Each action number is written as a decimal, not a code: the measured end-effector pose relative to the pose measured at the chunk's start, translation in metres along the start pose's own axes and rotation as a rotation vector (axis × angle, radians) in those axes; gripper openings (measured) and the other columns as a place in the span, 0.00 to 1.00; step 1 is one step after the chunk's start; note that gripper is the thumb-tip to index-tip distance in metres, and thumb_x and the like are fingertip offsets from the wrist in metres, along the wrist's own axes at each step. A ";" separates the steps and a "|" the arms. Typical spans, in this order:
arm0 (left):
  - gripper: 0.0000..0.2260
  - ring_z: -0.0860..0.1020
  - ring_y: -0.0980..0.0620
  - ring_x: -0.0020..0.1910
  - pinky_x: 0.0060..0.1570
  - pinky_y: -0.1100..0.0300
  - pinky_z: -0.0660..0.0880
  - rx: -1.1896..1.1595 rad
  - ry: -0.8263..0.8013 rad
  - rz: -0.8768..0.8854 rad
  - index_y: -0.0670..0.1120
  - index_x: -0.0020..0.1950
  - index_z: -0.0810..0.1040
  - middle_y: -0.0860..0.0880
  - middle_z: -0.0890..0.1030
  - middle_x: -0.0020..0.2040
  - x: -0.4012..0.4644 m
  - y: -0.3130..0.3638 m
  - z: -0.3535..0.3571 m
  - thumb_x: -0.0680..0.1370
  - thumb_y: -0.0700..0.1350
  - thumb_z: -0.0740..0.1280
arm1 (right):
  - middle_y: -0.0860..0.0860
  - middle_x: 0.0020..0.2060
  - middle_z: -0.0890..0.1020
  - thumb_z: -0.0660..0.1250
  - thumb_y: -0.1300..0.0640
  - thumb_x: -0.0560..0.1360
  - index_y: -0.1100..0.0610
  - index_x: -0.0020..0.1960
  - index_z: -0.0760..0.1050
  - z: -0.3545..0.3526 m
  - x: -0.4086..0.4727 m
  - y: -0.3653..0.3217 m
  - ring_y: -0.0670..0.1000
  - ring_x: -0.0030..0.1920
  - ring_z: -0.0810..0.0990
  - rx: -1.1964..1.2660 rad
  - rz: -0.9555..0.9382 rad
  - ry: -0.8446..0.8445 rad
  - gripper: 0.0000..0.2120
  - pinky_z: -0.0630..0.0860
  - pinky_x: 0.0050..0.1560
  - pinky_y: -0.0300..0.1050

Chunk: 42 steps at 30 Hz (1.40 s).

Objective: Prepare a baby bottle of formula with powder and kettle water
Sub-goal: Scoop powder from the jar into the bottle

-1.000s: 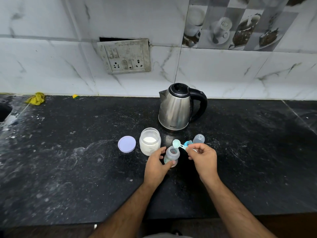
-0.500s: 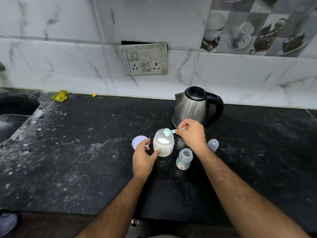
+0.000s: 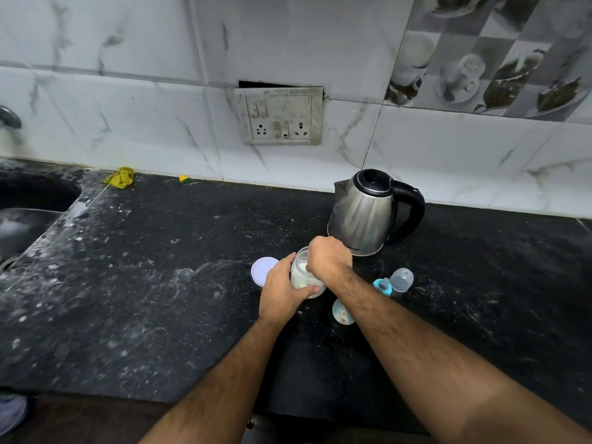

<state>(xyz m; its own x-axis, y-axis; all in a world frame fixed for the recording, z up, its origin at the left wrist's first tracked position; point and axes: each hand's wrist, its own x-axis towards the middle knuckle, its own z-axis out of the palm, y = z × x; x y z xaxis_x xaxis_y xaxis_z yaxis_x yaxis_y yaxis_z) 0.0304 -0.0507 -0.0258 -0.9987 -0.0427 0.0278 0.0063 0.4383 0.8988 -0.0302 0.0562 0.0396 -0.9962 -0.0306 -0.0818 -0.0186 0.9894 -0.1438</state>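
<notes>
1. Head view looks down on a dark tabletop (image 3: 160, 299); the powder jar (image 3: 302, 277) stands open near the middle, and the left hand (image 3: 282, 291) wraps its side, thumb across the front, steadying it.
2. Right hand (image 3: 328, 259) sits over the jar mouth with fingers curled down into it. Its grip looks narrow and closed, probably round a scoop, but no scoop shows, so I cannot tell what it holds.
3. Baby bottle (image 3: 343, 312) stands just beside the jar, toward the person and to the right. It is mostly hidden under the right forearm, and its mouth is not visible.
4. Key relation: from the right-hand grip, the bottle lies close by, nearer the person and slightly right. Both jar and bottle stand upright, so the likely move is a lift out of the jar, a short carry and a tip over the bottle. The right hand is the nearer one for that.
5. Room: the jar's lid (image 3: 263, 270) lies flat just left of the jar, touching or nearly touching the left hand. Bottle's teat ring (image 3: 382, 286) and clear cap (image 3: 402, 279) lie to the right, near the bottle but apart from it. Kettle (image 3: 368, 213) stands just behind the right hand, handle to the right. Open tabletop lies toward the person.
6. Risk, as I judge it: the forearm crosses above the bottle, so drawing the elbow back low could knock it.
</notes>
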 end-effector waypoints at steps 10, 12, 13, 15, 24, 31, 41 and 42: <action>0.28 0.77 0.70 0.52 0.50 0.64 0.74 -0.003 0.042 -0.058 0.64 0.59 0.74 0.66 0.82 0.51 0.003 -0.011 0.006 0.63 0.52 0.80 | 0.53 0.44 0.84 0.73 0.52 0.72 0.55 0.48 0.81 -0.004 0.005 0.003 0.56 0.47 0.83 -0.042 -0.091 -0.103 0.08 0.70 0.39 0.45; 0.28 0.76 0.71 0.52 0.49 0.67 0.72 -0.005 0.038 -0.059 0.64 0.59 0.74 0.66 0.81 0.51 0.003 -0.010 0.005 0.63 0.51 0.80 | 0.53 0.46 0.84 0.71 0.54 0.73 0.56 0.51 0.81 -0.008 0.005 0.005 0.56 0.48 0.83 -0.045 -0.091 -0.131 0.08 0.71 0.39 0.46; 0.28 0.77 0.70 0.52 0.50 0.67 0.72 -0.006 0.038 -0.061 0.63 0.60 0.74 0.65 0.81 0.51 0.004 -0.010 0.005 0.64 0.52 0.80 | 0.53 0.47 0.84 0.70 0.56 0.74 0.56 0.52 0.81 -0.009 0.005 0.007 0.56 0.48 0.82 -0.055 -0.092 -0.141 0.08 0.72 0.40 0.46; 0.28 0.77 0.70 0.52 0.49 0.69 0.71 -0.001 0.043 -0.064 0.62 0.61 0.74 0.64 0.81 0.51 0.004 -0.010 0.005 0.64 0.52 0.80 | 0.53 0.49 0.84 0.68 0.59 0.75 0.55 0.54 0.82 -0.011 0.003 0.010 0.55 0.50 0.83 -0.068 -0.102 -0.159 0.09 0.76 0.42 0.47; 0.27 0.79 0.58 0.54 0.55 0.62 0.75 -0.002 0.049 -0.057 0.54 0.62 0.76 0.59 0.82 0.53 0.013 -0.017 0.000 0.65 0.47 0.80 | 0.46 0.39 0.84 0.67 0.59 0.74 0.50 0.35 0.79 -0.027 -0.003 0.025 0.51 0.43 0.82 0.293 -0.028 0.010 0.09 0.81 0.43 0.47; 0.25 0.78 0.62 0.49 0.47 0.70 0.70 -0.017 0.096 -0.049 0.53 0.60 0.78 0.64 0.78 0.47 0.015 -0.015 -0.015 0.65 0.45 0.81 | 0.48 0.30 0.84 0.71 0.50 0.74 0.54 0.35 0.81 -0.031 -0.015 0.059 0.50 0.36 0.82 0.609 0.082 0.169 0.11 0.81 0.44 0.49; 0.31 0.76 0.60 0.55 0.55 0.65 0.71 -0.061 0.297 -0.125 0.51 0.69 0.74 0.64 0.74 0.53 -0.008 -0.021 -0.007 0.68 0.47 0.80 | 0.46 0.29 0.83 0.69 0.53 0.74 0.52 0.34 0.79 -0.017 -0.046 0.115 0.47 0.26 0.81 0.908 0.257 0.321 0.10 0.78 0.33 0.47; 0.26 0.78 0.60 0.52 0.53 0.65 0.73 -0.061 0.350 -0.114 0.53 0.64 0.77 0.65 0.76 0.50 -0.016 -0.023 -0.003 0.69 0.46 0.80 | 0.46 0.29 0.83 0.69 0.53 0.74 0.52 0.34 0.79 -0.015 -0.049 0.122 0.47 0.25 0.81 0.922 0.274 0.343 0.10 0.77 0.32 0.45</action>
<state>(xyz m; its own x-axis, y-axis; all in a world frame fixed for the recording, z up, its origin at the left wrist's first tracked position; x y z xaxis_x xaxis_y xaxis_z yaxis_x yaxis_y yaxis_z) 0.0462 -0.0626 -0.0455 -0.9154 -0.3975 0.0643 -0.0907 0.3592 0.9289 0.0150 0.1805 0.0412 -0.9298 0.3660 0.0401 0.1424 0.4579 -0.8775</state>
